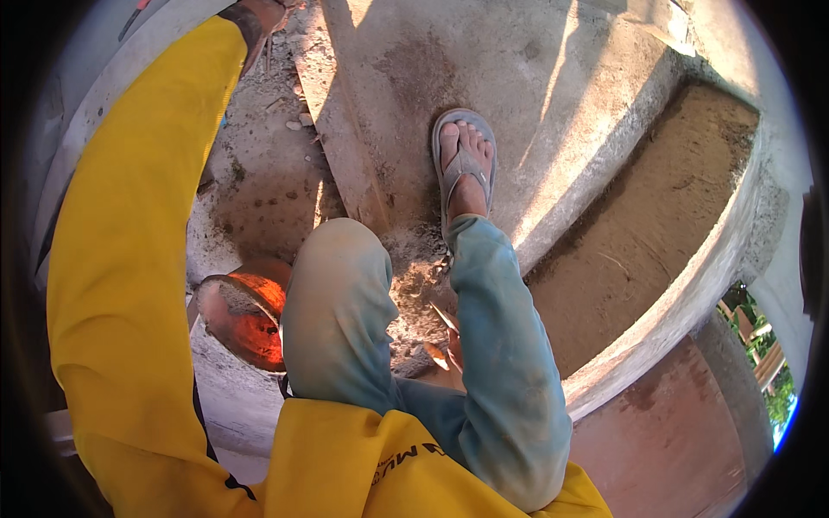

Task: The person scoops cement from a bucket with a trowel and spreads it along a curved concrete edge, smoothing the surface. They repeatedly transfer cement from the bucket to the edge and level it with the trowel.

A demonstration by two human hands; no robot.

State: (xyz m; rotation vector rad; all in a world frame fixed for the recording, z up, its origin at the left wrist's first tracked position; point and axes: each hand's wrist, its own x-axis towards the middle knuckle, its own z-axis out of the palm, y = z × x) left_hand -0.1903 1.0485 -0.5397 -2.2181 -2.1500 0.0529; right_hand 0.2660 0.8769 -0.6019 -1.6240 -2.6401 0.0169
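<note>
My left arm in a yellow sleeve stretches up the left side to my left hand [259,24] at the top edge, by the concrete ledge; its fingers are unclear. A sliver of skin [454,350] shows behind my right shin beside a thin pale piece [445,315]; I cannot tell whether it is my right hand. My left knee [337,259] is bent, and my right foot [466,160] rests on concrete in a grey sandal. Left of the knee lies a round container [237,319] with a bright red-orange inside.
A curved concrete trough [648,207] holding brown soil runs along the right. A sloped concrete slab [561,95] fills the upper middle, with rubble [298,121] along its left. Beyond the trough's wall are a reddish surface [656,423] and some green plants [777,397].
</note>
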